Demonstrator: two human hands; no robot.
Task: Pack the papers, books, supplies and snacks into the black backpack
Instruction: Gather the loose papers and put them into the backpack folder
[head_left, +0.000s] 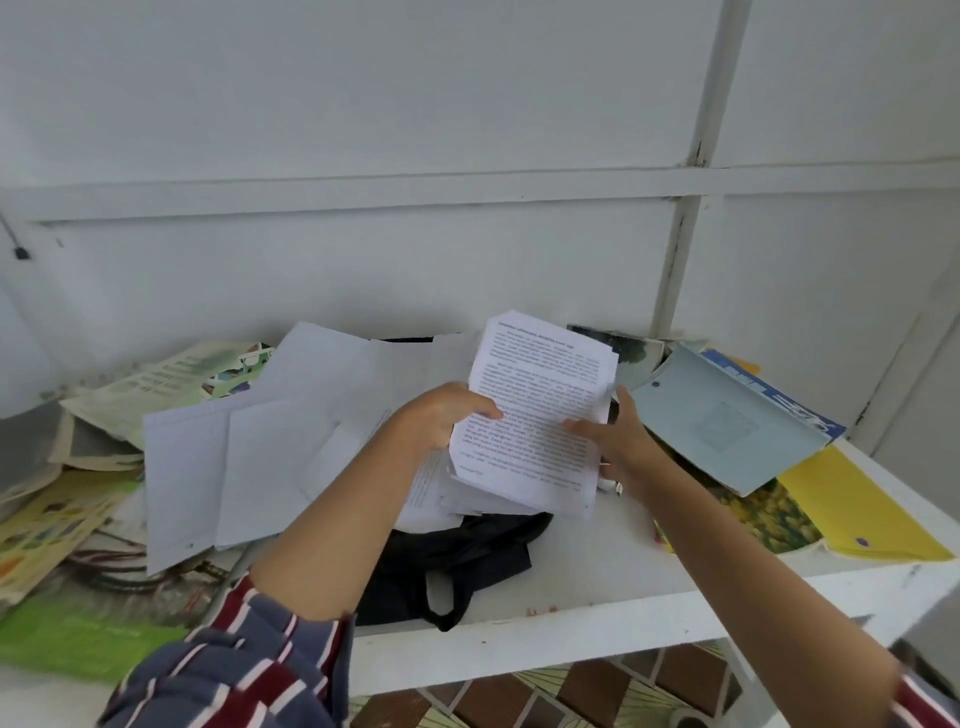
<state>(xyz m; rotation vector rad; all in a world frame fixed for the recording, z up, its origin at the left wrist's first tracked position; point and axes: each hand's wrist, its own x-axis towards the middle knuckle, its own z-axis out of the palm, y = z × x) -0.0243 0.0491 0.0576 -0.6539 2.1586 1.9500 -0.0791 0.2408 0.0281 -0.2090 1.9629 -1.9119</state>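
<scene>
**Both hands hold a stack of papers above the backpack**

The backpack (467, 556) lies flat in the lower centre of the frame, on the white table (623, 587). Its black fabric and a strap loop reach toward the table's near edge. Most of its upper part is hidden under paper.

Just above it, in the centre, a stack of printed papers (540, 410) is held tilted, with its text facing the camera. The left hand (447, 415) grips the stack's left edge; the thumb lies on the top page and the fingers curl behind. The right hand (613, 436) grips the right edge in the same way, with the thumb on the front and the fingers out of sight behind the stack.

Left of the hands, loose white sheets (249, 457) overlap one another and cover part of the backpack. Further left, worn booklets (171, 384) lie in a heap, and a green cover (78, 639) sits at the lower left corner.

Right of the hands, a grey folder (727, 415) rests tilted on a blue book (769, 389). Below it a flowered book (774, 514) shows, with a yellow folder (857, 509) at the table's right end.

A striped sleeve (249, 665) covers the left upper arm at the bottom of the frame. A pale panelled wall (467, 130) fills the upper half, and patterned floor (519, 696) shows under the table.
</scene>
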